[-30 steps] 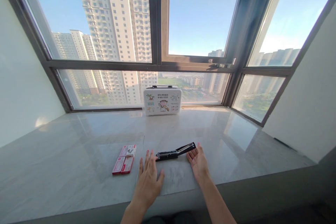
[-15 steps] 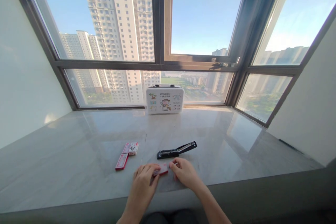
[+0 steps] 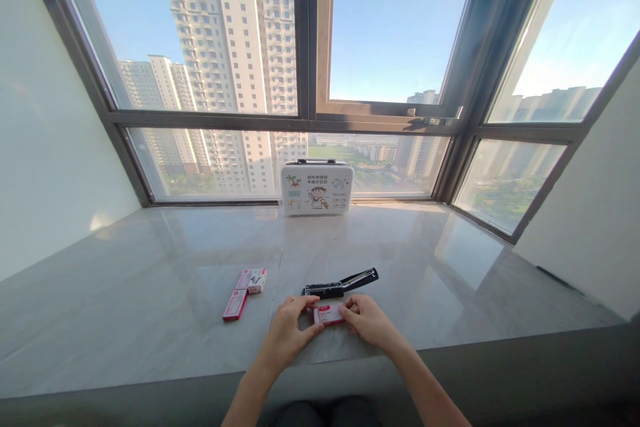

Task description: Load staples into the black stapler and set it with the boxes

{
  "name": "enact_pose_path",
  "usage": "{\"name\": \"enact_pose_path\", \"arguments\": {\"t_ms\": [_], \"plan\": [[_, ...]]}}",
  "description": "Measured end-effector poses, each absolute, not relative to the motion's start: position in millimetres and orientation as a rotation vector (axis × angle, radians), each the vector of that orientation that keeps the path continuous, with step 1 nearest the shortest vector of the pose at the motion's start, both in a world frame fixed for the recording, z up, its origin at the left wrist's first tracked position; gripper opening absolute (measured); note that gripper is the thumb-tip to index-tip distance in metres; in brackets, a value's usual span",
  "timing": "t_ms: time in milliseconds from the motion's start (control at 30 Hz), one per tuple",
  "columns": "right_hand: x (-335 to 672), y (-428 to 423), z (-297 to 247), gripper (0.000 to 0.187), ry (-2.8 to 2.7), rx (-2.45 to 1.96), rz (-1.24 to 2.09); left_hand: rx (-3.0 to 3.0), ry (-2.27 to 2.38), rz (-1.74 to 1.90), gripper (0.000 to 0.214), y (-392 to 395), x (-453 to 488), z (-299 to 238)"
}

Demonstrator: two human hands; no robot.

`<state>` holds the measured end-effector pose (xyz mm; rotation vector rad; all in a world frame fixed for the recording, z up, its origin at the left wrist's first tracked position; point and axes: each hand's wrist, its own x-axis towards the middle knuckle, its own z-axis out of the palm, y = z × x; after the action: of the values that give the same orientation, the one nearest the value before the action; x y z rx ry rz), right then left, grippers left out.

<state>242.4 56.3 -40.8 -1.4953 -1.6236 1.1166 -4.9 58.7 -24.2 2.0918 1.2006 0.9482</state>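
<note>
A small red and white staple box (image 3: 328,313) is held up between both hands, just above the marble sill near its front edge. My left hand (image 3: 291,328) pinches its left end and my right hand (image 3: 367,319) pinches its right end. Just beyond the box lies a black stapler (image 3: 341,284), swung open, flat on the sill. Two more red staple boxes lie to the left: one flat (image 3: 235,305), one with a white side (image 3: 253,279).
A white illustrated case with a handle (image 3: 317,188) stands at the back against the window. The marble sill (image 3: 150,293) runs wide to both sides, walled in left and right. The window sash above the case is swung open.
Both hands left the stapler. One red box went from the left pile to the middle, and both hands now hold it raised, face up. The camera shifted slightly.
</note>
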Motion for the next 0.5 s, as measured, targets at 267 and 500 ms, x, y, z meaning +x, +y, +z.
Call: {"name": "enact_pose_path", "arguments": {"t_ms": [267,500], "plan": [[266.6,56.2,-22.4,0.022,-1.716,-1.699,0.787,2.043,1.196,0.991,0.054,61.6,-8.6,-29.4],[215.4,58.9,43.2,0.012,-2.365,-1.609,0.282,2.071,1.189,0.977,0.055,60.9,-8.5,-28.2]]}}
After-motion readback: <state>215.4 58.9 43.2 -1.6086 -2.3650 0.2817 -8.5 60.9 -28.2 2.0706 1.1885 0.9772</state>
